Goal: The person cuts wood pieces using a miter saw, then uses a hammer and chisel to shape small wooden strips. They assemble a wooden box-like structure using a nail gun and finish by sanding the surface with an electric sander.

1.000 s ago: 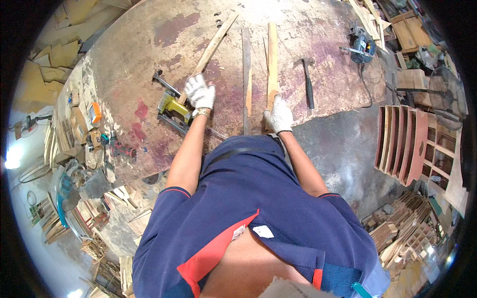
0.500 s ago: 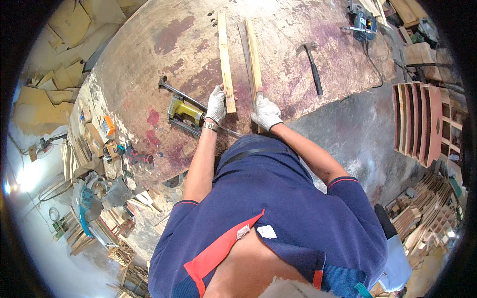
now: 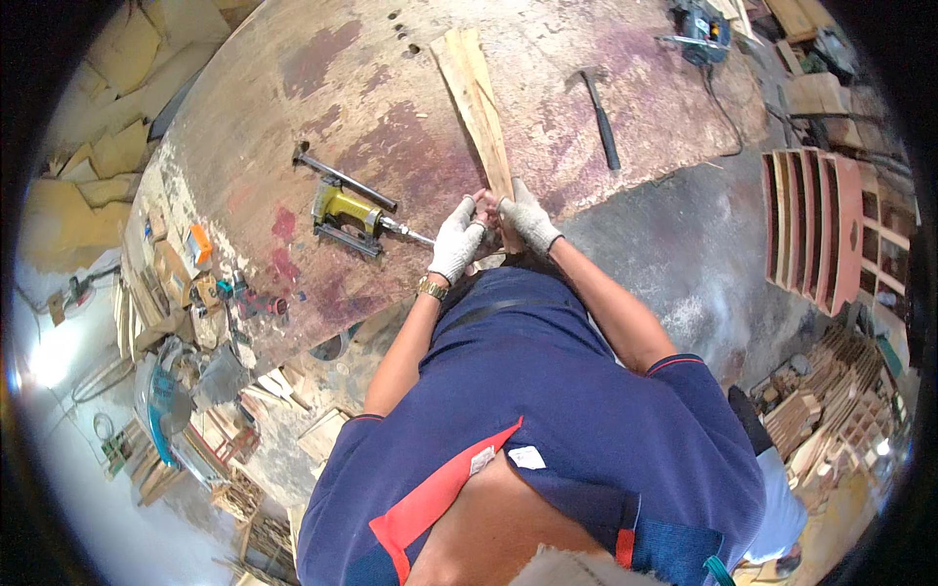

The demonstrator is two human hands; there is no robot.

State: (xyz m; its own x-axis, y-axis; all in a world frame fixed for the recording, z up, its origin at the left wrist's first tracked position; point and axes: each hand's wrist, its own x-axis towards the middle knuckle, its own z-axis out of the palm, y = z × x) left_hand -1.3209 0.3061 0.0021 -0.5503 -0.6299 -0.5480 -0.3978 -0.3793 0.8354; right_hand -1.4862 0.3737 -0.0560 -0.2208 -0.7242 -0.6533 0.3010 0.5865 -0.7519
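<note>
Two wooden strips [image 3: 477, 107] lie together, spread slightly at their far end, and run away from me over the worktable [image 3: 391, 107]. Their near ends come between my gloved hands. My right hand [image 3: 530, 221] is closed around the strips near that end. My left hand [image 3: 459, 240], in a glove that leaves the fingertips bare, is closed with its fingers at the strips' left side. A yellow nail gun [image 3: 349, 213] with a hose fitting rests just left of my left hand. To the right of the strips lies a claw hammer [image 3: 602, 125] with a black handle.
A jigsaw [image 3: 702, 37] with a cord sits at the table's far right. A cordless drill [image 3: 260, 301] and an orange tape measure [image 3: 198, 244] lie along the left edge. Curved wooden panels [image 3: 813, 232] stand at the right, and a teal saw [image 3: 164, 402] is at lower left.
The left strip has come across against the right one, so both now lie together. My left hand has moved right and nearer to me, beside my right hand.
</note>
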